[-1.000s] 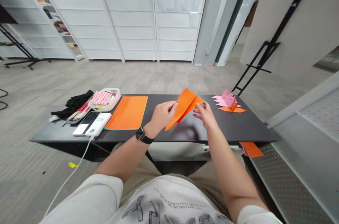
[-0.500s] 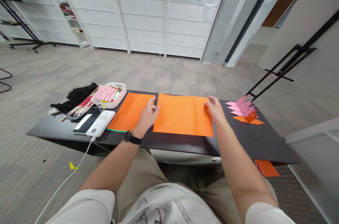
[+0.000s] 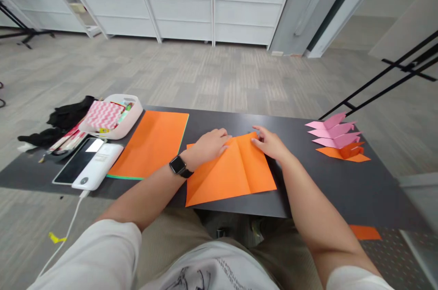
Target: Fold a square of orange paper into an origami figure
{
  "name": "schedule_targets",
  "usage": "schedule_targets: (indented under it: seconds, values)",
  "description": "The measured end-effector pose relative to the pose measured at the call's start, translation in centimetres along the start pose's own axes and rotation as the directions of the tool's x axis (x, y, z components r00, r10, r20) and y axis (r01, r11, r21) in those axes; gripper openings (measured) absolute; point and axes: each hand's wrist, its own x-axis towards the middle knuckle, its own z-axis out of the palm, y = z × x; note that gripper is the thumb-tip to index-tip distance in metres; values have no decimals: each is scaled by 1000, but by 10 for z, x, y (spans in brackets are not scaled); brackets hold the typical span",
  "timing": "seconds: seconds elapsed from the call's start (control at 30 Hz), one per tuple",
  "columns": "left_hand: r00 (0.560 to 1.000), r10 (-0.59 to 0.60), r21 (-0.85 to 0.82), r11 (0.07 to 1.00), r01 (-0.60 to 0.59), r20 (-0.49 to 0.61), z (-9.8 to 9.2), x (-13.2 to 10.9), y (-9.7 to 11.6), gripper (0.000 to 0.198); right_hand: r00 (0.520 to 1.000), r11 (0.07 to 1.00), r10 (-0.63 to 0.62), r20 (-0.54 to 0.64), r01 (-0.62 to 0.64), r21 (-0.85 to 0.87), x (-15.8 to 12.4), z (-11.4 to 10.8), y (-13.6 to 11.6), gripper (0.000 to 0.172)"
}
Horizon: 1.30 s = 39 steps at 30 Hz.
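An orange paper sheet (image 3: 232, 171) lies on the black table (image 3: 318, 189) in front of me, with its upper left corner folded down to a centre crease. My left hand (image 3: 208, 144) lies flat on that folded flap, fingers stretched out. My right hand (image 3: 268, 142) presses with spread fingers on the sheet's top edge at the right of the crease. A dark watch sits on my left wrist.
A stack of orange sheets (image 3: 150, 144) lies to the left. Further left are a white power bank (image 3: 97, 166), a phone (image 3: 77, 164), a white tray (image 3: 114, 116) of patterned paper and black cloth (image 3: 65, 116). Folded pink and orange paper pieces (image 3: 337, 137) sit at the right.
The sheet lay flat and unfolded half a second ago. Now its upper left corner is folded in, and both hands have moved closer together onto it. The camera tilted down.
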Motion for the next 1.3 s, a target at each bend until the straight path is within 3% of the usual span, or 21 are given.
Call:
schedule_targets:
  seconds: [0.1, 0.2, 0.5, 1.3]
  values:
    - [1000, 23, 58, 998, -23, 14, 19, 15, 3, 38, 999, 1000, 5, -46, -6, -19, -2, 3, -2, 49]
    - [999, 43, 65, 997, -44, 15, 28, 14, 0, 38, 994, 1000, 6, -108, -9, -24, 0, 5, -4, 48]
    - [999, 45, 32, 998, -45, 14, 22, 7, -1, 40, 995, 999, 46, -83, -48, -23, 5, 6, -9, 40]
    - [999, -21, 90, 996, 18, 36, 27, 12, 8, 43, 1000, 987, 22, 20, -19, -161, -8, 1, -19, 38]
